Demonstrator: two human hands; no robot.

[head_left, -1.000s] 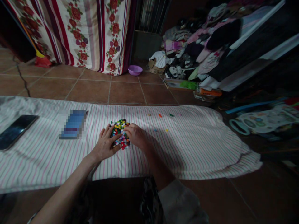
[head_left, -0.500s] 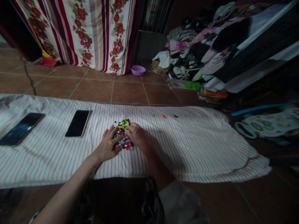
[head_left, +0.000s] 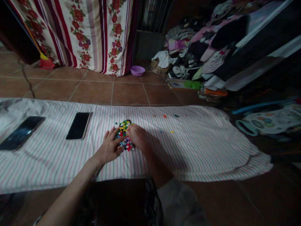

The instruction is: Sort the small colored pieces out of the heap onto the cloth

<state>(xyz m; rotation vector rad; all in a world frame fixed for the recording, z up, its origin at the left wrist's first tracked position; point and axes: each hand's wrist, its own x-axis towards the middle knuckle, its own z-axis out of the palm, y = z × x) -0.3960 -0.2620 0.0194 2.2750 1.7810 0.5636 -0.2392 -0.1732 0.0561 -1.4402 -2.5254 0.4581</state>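
A pile of small multicoloured pieces point(head_left: 124, 126), like tiny cubes or beads, lies on a striped cloth point(head_left: 207, 147). My left hand point(head_left: 110, 147) rests at the pile's left side with its fingers spread, the index finger reaching over the pieces. At the pile's right side is my right hand point(head_left: 136, 135), its fingers drawn together against the pieces; what is in them, if anything, is hidden. Right of my hands, small pieces lie apart from one another: an orange one point(head_left: 165, 116), a dark green one point(head_left: 176, 116), a blue one point(head_left: 161, 131) and a yellow one point(head_left: 172, 131) among them.
Two phones, one nearer point(head_left: 78, 126) and one farther left point(head_left: 20, 133), lie on the cloth. Beyond it, a purple basin point(head_left: 137, 71) stands on the tiled floor by a floral curtain point(head_left: 94, 37). Heaped clothes point(head_left: 188, 56) and a baby walker-like object point(head_left: 270, 121) are at right.
My right hand's fingers have closed in a little more at the pile. The left hand stays in place. The whole view has shifted slightly.
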